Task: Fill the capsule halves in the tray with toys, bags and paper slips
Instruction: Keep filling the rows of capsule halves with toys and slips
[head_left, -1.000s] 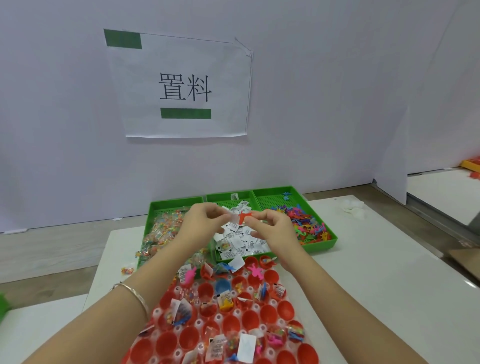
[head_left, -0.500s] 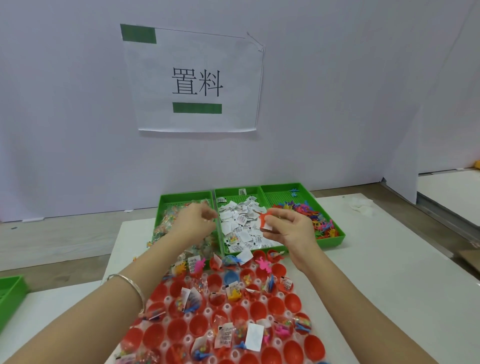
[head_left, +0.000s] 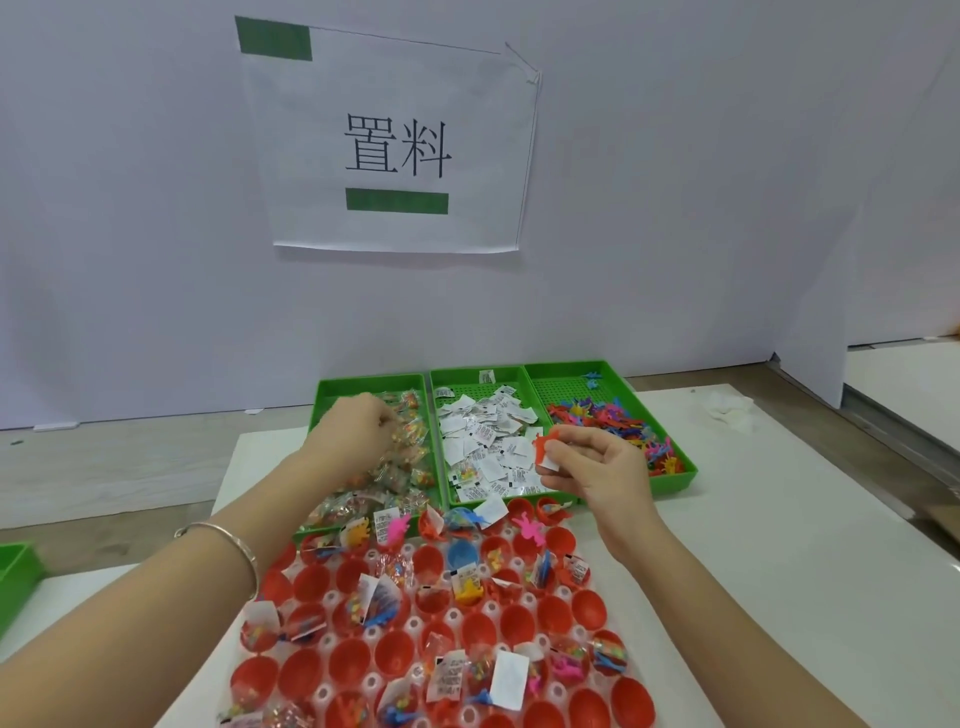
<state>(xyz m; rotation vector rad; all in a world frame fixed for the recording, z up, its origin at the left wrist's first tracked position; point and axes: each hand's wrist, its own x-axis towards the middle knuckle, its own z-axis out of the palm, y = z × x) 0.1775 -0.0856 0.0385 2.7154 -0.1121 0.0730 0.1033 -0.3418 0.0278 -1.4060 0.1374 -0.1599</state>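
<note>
A tray of red capsule halves (head_left: 587, 610) lies in front of me; some halves hold toys, small bags and paper slips, others are bare. Behind it stand three green bins: small clear bags (head_left: 400, 467) on the left, paper slips (head_left: 483, 441) in the middle, coloured plastic toys (head_left: 613, 423) on the right. My left hand (head_left: 358, 434) reaches into the bag bin, fingers curled among the bags. My right hand (head_left: 592, 467) hovers over the slip bin and pinches a red toy (head_left: 544, 447) together with a white slip.
A white wall with a printed paper sign (head_left: 395, 145) rises behind the bins. Part of another green bin (head_left: 15, 577) shows at the left edge. Crumpled white material (head_left: 730, 413) lies at the table's far right. The white table (head_left: 779, 545) extends to the right.
My hands have parted: the left one moved left from the slip bin into the bag bin. The right hand kept the red toy and slip and drifted slightly right.
</note>
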